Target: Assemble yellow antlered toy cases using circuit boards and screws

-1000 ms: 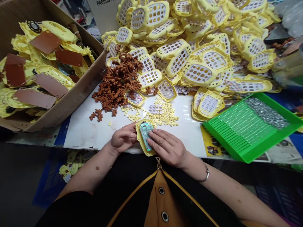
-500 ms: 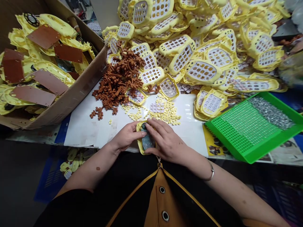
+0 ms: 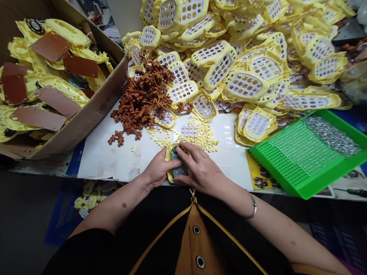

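Close to my body, at the table's front edge, both hands hold one yellow plastic shell [image 3: 169,177]. A dark greenish circuit board [image 3: 179,170] lies inside it. My left hand [image 3: 159,166] grips the shell's left side, its thumb lying across the board. My right hand [image 3: 200,166] is closed over the right side, fingers on the board's upper part and thumb near the lower end. Just beyond the shell, small yellow button pieces [image 3: 205,139] lie scattered on the white tabletop. A pile of brown rubbery pieces [image 3: 143,97] sits to their left.
A cardboard box [image 3: 86,103] of yellow shells and brown boards stands at left. Yellow shells with white grids [image 3: 243,86] are heaped across the back. At right, a green perforated tray [image 3: 286,152] holds small metal screws [image 3: 332,135]. Below the table sits a blue crate [image 3: 60,217].
The shell has risen slightly, away from my body, with both hands on it. My right fingers have shifted a little over the board.
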Demonstrator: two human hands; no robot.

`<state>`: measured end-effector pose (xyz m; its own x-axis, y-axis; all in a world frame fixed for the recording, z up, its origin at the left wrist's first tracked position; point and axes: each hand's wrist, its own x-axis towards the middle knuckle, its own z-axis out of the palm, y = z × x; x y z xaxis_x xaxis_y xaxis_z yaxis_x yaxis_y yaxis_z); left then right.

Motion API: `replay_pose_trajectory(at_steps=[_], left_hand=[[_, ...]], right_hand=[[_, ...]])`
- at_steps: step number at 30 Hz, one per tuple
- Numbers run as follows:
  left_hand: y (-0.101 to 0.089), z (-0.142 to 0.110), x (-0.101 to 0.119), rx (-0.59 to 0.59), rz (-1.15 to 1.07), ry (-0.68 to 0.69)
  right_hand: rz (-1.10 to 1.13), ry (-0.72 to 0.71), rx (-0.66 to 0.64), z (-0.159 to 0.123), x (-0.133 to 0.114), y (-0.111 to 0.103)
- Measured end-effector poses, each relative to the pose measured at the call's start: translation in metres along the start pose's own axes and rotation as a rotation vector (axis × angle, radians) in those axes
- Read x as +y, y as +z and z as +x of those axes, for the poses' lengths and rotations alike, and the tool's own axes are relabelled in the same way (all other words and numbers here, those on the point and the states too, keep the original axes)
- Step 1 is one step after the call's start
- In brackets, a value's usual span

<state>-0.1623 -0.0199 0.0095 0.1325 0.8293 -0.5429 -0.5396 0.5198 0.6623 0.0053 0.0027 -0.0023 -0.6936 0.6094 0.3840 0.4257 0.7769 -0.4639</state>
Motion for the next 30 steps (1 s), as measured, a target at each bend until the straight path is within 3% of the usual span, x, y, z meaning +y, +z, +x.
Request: replay_pose_trajectory(at_steps=[18, 30], left_hand=[[-0.003, 0.01, 0.002, 0.015, 0.099, -0.073], [-0.005, 0.015, 0.007, -0.039, 0.133, -0.098]], right_hand=[[0.008, 0.131, -0.014, 0.002, -0.004, 0.009], [0.226, 0.204, -0.042, -0.003, 0.033, 0.008]])
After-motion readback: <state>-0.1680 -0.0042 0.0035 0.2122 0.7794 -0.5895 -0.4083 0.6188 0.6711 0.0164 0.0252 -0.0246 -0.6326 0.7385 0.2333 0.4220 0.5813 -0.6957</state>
